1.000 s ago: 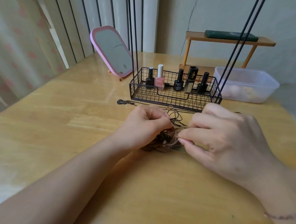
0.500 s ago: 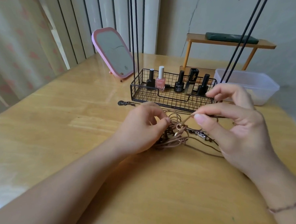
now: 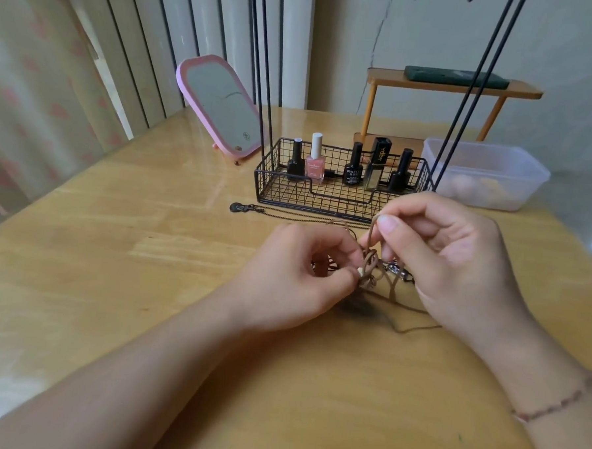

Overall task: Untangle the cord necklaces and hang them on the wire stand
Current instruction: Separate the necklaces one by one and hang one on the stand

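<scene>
Hands pinch the cords: left hand on the tangle, right hand lifting a loop before the stand.

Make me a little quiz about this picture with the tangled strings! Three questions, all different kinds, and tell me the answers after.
1. True or false: a cord already hangs on the black wire stand.
2. How many bottles with black caps stand in the stand's basket beside the pink nail polish bottle?
3. The right hand pinches: A) the pink-framed mirror, B) a loop of brown cord, C) the clear plastic box.

Key: 1 false; the tangle sits on the table between the right hand and the left hand. 2 three. 3 B.
</scene>
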The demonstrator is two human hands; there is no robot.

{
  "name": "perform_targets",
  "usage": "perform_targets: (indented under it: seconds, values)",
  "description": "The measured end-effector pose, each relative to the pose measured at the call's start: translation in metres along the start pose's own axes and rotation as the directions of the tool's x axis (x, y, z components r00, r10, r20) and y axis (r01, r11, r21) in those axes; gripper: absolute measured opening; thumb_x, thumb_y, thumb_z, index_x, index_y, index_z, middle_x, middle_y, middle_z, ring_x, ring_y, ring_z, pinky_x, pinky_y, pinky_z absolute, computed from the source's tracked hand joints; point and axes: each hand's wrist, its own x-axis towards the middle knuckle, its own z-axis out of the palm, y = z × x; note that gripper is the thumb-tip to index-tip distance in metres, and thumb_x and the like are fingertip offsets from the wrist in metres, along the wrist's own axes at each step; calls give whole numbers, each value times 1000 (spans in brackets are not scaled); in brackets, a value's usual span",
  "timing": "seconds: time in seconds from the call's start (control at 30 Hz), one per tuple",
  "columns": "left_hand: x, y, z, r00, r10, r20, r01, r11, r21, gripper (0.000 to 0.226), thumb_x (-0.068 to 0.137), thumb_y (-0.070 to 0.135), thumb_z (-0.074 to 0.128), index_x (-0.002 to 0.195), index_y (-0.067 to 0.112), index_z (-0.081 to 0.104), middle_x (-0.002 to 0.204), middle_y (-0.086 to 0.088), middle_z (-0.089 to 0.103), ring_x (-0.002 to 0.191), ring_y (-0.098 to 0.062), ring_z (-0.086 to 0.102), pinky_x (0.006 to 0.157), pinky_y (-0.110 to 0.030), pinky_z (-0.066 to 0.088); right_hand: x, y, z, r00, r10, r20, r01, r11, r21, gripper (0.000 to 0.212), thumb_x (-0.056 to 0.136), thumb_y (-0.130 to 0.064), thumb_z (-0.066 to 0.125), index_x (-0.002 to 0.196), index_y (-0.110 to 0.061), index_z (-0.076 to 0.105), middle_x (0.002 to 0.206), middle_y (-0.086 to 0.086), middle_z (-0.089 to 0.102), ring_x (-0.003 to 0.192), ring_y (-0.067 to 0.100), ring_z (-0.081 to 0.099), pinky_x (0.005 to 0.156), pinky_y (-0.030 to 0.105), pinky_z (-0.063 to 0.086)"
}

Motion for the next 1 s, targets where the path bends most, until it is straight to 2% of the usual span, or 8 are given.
perform_targets:
  seconds: [0.13, 0.23, 0.33, 0.5, 0.63, 0.73, 0.83, 1.0]
  values:
    - [-1, 1, 1, 992, -11, 129, 20, 997, -76, 15, 92, 19, 58, 81, 28, 65, 69, -1, 64, 66, -21, 56, 62, -26, 43, -1, 0, 1, 1000, 3, 28, -3, 1000, 4, 6, 96, -11, 60, 93, -11, 66, 77, 0, 75, 73, 16, 71, 67, 20, 52]
    - [-1, 4, 0, 987, -13, 159, 45, 979, -200, 13, 91, 16, 63, 83, 25, 65, 61, -2, 56, 60, -12, 46, 59, -22, 41, -1, 0, 1, 1000, 13, 26, -13, 1000, -2, 7, 97, -14, 60, 94, -15, 66, 76, -1, 75, 75, 19, 73, 69, 22, 51]
    - [1, 3, 0, 986, -29, 166, 79, 949, -305, 7, 87, 18, 69, 83, 20, 66, 59, -6, 53, 57, -18, 44, 58, -28, 39, -1, -1, 1, 999, 5, 33, -5, 1000, -18, 7, 95, -17, 61, 92, -21, 66, 77, -4, 75, 77, 18, 73, 71, 21, 50]
    - [1, 3, 0, 983, -10, 185, 75, 935, -348, 7, 83, 19, 74, 77, 17, 72, 64, -12, 53, 62, -21, 43, 62, -34, 36, -1, -6, 0, 999, 7, 44, -10, 999, 50, 11, 94, -10, 64, 91, -19, 69, 83, -1, 76, 75, 16, 73, 67, 20, 54]
    - [2, 0, 2, 986, 18, 165, 50, 916, -397, 16, 84, 16, 74, 70, 24, 71, 61, -18, 53, 59, -19, 47, 58, -28, 40, 1, -8, -4, 1000, 14, 16, -16, 998, 67, 5, 93, -13, 66, 89, -14, 70, 84, 2, 76, 69, 19, 72, 64, 25, 56]
    - [1, -2, 2, 992, -28, 121, 83, 874, -479, 13, 85, 13, 69, 74, 11, 64, 61, -5, 58, 52, -19, 51, 49, -27, 46, 2, -9, -9, 999, 22, -32, -20, 998, 67, 8, 89, -11, 63, 85, -11, 70, 79, 4, 74, 69, 19, 70, 65, 24, 55]
    - [2, -4, 1, 1000, -2, 21, 11, 903, -429, 19, 80, 20, 66, 76, 5, 55, 72, -4, 65, 68, -16, 61, 62, -25, 50, 2, -9, -12, 998, 43, -50, -40, 998, 58, 9, 87, -10, 62, 80, -12, 69, 73, 6, 71, 65, 17, 67, 64, 24, 54]
    - [5, -6, -2, 996, 27, -87, -66, 876, -478, 20, 86, -6, 54, 77, 10, 45, 71, -6, 68, 74, -16, 71, 64, -24, 53, 1, -8, -15, 999, 42, -11, -43, 998, -39, 12, 80, -20, 63, 72, -13, 67, 64, 7, 64, 58, 14, 59, 58, 21, 48]
